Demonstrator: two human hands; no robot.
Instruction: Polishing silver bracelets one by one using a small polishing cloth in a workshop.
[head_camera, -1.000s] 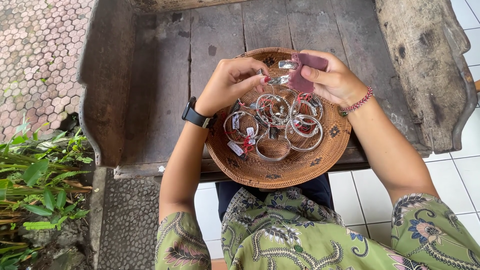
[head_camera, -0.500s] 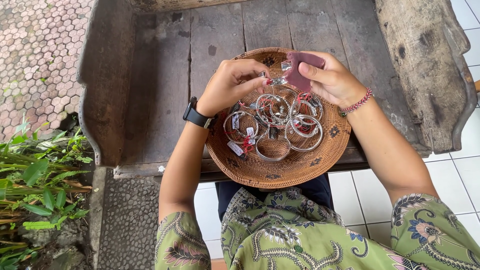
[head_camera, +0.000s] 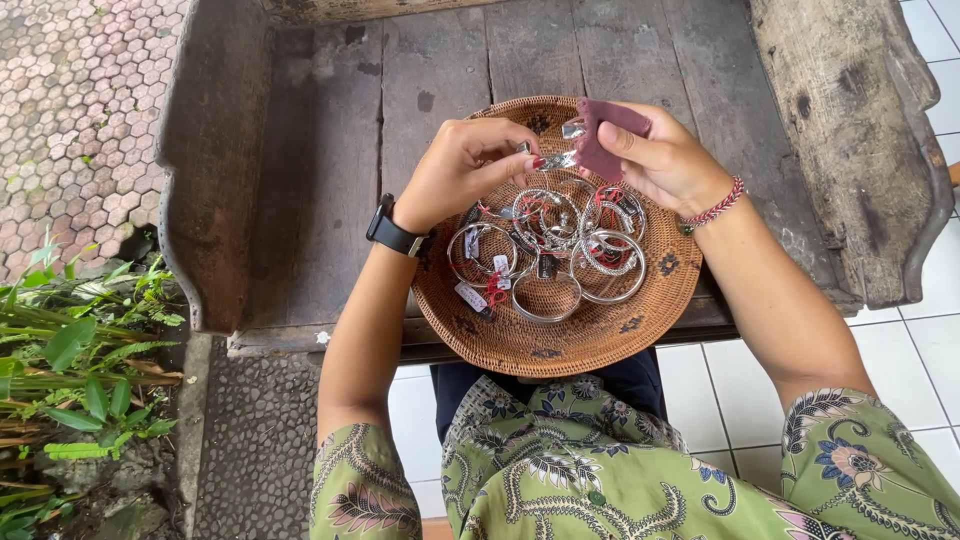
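Pinched between left hand (head_camera: 470, 165) fingertips, a silver bangle (head_camera: 556, 160) meets the maroon cloth (head_camera: 603, 140) gripped in the right hand (head_camera: 660, 160), held above the basket (head_camera: 560, 345) on the table (head_camera: 300, 150), apparently for wiping.

The person wore green floral-patterned short sleeves (head_camera: 365, 480), a black wristwatch (head_camera: 395, 235) and a red beaded bracelet (head_camera: 712, 208).

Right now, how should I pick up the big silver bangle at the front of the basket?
Pinch the near rim of the silver bangle, coming from above on the person's side. It lies flat in the woven basket, and its front arc looks bare, clear of tags and other bangles.
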